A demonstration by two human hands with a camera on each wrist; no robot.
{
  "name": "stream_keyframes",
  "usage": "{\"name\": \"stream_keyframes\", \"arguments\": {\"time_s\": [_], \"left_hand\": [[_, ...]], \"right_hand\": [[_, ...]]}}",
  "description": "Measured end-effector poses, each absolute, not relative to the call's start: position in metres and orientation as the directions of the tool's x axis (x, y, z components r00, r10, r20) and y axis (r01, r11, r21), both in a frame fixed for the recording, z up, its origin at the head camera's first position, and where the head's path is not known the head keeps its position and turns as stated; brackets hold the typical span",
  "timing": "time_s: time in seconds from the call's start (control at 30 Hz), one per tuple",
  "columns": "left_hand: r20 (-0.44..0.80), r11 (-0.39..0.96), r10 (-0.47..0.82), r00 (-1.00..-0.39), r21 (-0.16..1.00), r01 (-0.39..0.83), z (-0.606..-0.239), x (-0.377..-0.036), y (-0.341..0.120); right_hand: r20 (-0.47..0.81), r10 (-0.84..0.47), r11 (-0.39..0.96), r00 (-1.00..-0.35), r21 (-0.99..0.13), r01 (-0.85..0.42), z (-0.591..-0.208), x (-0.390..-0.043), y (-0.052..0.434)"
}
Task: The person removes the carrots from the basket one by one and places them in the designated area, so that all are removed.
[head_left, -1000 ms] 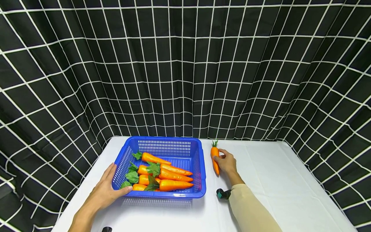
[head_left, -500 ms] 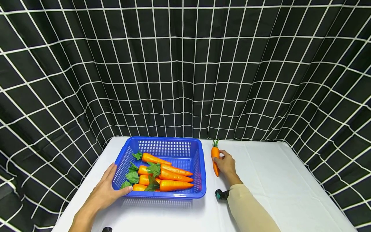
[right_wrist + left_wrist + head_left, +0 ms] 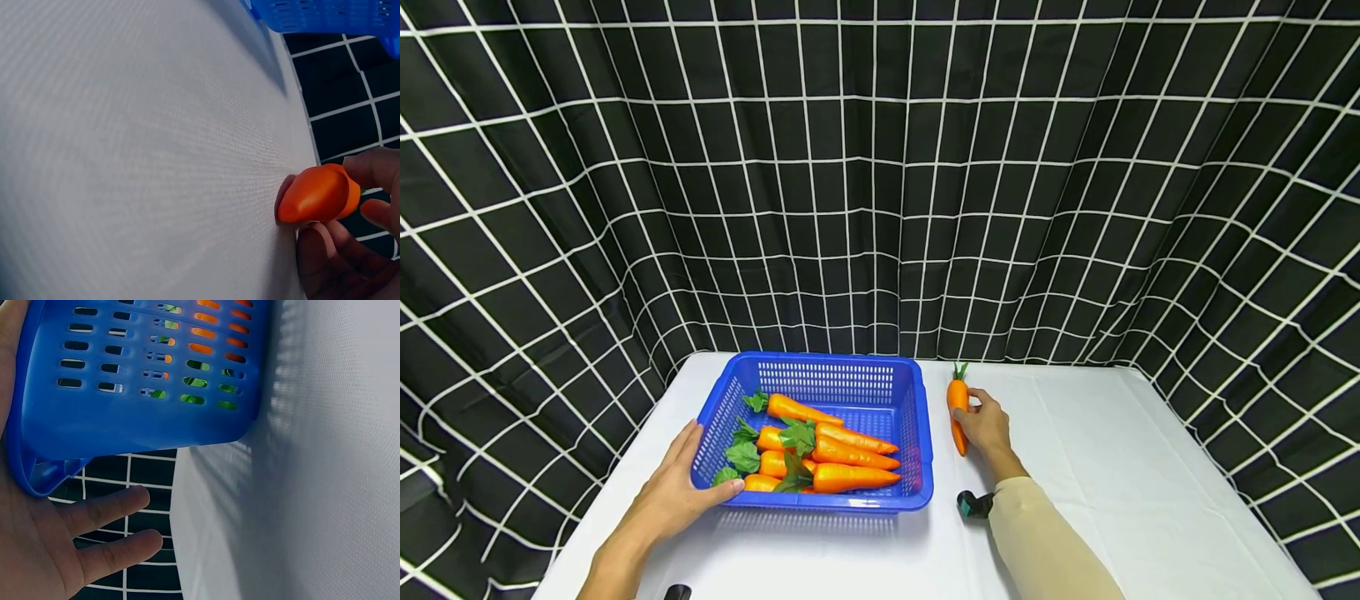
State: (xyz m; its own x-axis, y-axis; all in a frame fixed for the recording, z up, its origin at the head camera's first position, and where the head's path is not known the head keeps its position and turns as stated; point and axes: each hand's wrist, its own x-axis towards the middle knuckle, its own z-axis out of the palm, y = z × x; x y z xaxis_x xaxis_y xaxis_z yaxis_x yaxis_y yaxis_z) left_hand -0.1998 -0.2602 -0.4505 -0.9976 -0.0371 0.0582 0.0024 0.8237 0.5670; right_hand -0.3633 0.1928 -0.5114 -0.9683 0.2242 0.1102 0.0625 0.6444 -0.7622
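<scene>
A blue plastic basket (image 3: 831, 502) with slotted walls holds several orange carrots (image 3: 853, 478) with green leafy tops. My left hand (image 3: 672, 493) rests at its front left corner, thumb along the front rim and fingers at the left side. Two of those fingers stretch out straight past the rim in the left wrist view. To the right of the basket, a slimmer carrot (image 3: 957, 395) lies lengthwise on the white cloth, green top pointing away. My right hand (image 3: 988, 423) pinches it from the right between thumb and fingers. Seen close, the carrot's tip (image 3: 312, 194) is right at the cloth.
White cloth (image 3: 1120, 467) covers the table, stretching right of my right arm. A black curtain (image 3: 880, 183) with white grid lines stands behind the table and at both sides. A small black device (image 3: 976, 503) is strapped at my right wrist.
The right hand and the carrot it holds have shifted very slightly. My left hand and the basket stay where they were.
</scene>
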Motion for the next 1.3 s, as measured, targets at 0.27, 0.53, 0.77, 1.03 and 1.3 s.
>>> {"name": "stream_keyframes", "arguments": {"time_s": [0.27, 0.53, 0.77, 1.03, 1.3], "left_hand": [[0.060, 0.827, -0.037, -0.997, 0.562, 0.004, -0.451, -0.200, -0.261], [0.056, 0.824, -0.037, -0.998, 0.566, 0.002, -0.452, -0.200, -0.260], [0.052, 0.827, -0.040, -0.998, 0.562, -0.004, -0.451, -0.200, -0.260], [0.055, 0.828, -0.039, -0.998, 0.561, -0.002, -0.450, -0.201, -0.260], [0.039, 0.827, -0.040, -0.998, 0.562, -0.011, -0.450, -0.201, -0.260]], "right_hand": [[0.099, 0.205, 0.653, -0.974, -0.755, 0.061, -0.507, -0.361, 0.193], [0.107, 0.213, 0.656, -0.971, -0.753, 0.061, -0.511, -0.361, 0.195], [0.081, 0.221, 0.634, -0.972, -0.769, 0.080, -0.510, -0.360, 0.198], [0.106, 0.228, 0.569, -0.968, -0.821, 0.044, -0.492, -0.351, 0.205], [0.179, 0.234, 0.468, -0.956, -0.882, -0.050, -0.458, -0.340, 0.210]]}}
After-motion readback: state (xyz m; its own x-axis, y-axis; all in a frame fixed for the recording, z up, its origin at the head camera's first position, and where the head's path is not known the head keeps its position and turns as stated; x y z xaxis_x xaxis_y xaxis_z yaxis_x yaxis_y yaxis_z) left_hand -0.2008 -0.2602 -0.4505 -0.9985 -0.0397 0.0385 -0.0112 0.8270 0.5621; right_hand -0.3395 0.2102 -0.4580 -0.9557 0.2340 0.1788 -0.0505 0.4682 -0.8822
